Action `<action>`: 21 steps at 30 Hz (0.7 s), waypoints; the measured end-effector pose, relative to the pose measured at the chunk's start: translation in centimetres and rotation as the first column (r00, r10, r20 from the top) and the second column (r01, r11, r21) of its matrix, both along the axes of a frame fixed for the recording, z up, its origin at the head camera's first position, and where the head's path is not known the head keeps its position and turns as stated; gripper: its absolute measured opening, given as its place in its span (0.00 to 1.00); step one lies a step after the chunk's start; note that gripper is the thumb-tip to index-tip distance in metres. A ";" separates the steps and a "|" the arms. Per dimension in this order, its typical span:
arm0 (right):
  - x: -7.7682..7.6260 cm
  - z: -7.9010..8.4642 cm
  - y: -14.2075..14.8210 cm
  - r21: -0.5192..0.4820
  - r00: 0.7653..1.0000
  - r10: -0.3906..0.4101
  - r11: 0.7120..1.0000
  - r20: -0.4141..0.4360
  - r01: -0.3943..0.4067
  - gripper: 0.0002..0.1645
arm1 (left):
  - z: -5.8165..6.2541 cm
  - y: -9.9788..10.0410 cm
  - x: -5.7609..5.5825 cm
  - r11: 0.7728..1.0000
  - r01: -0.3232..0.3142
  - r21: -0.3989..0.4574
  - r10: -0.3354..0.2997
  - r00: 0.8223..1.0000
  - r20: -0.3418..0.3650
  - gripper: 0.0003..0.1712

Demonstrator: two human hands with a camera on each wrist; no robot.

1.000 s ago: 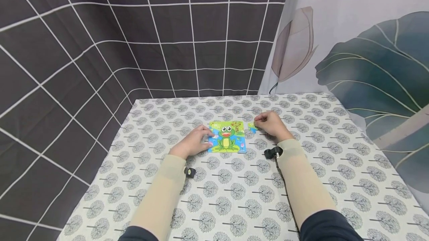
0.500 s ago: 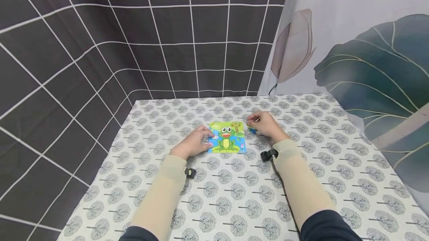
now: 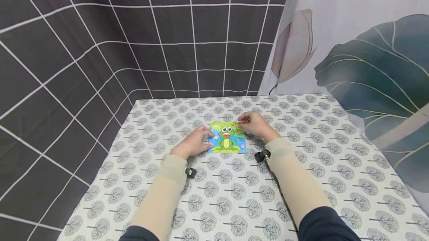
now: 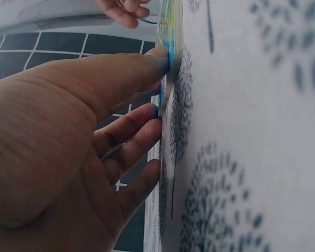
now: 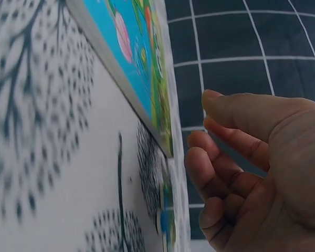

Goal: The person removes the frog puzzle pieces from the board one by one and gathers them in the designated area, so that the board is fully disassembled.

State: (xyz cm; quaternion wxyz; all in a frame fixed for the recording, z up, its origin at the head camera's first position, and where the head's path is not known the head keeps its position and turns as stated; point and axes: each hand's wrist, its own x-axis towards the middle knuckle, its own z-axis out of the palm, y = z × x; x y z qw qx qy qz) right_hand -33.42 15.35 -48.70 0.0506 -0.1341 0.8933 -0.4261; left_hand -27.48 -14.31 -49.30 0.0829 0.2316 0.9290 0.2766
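Note:
A square frog jigsaw puzzle (image 3: 226, 142) with a green and blue picture lies flat on the patterned tablecloth. My left hand (image 3: 192, 143) rests at its left edge; in the left wrist view the thumb (image 4: 156, 58) touches the edge and the other fingers lie loosely beside it. Over the upper right corner hovers my right hand (image 3: 256, 125). In the right wrist view its thumb and fingers are apart and loosely bent, with nothing between them. A small flat green and blue piece (image 5: 167, 223) lies on the cloth past that corner; in the head view the right hand hides it.
The tablecloth (image 3: 234, 203) bears a print of grey trees. A dark curtain with white grid lines (image 3: 174, 47) hangs behind and to the left. A pale curtain with leaf prints (image 3: 385, 58) hangs on the right.
My right hand has moved left from beside the puzzle to over its upper right corner. The small piece, seen by that hand earlier, is now hidden in the head view. My left hand stays put.

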 end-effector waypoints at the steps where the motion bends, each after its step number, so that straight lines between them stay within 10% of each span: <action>1: -0.1 -0.1 -0.3 0.005 1.000 0.009 1.000 -0.004 -0.009 0.14 | 0.1 0.0 0.0 1.000 0.000 0.000 0.000 1.000 0.001 0.24; 21: -1.1 -0.7 -3.3 0.137 0.997 0.075 0.988 0.024 -0.077 0.15 | 0.2 0.0 -0.2 1.000 0.009 -0.002 -0.009 1.000 0.002 0.24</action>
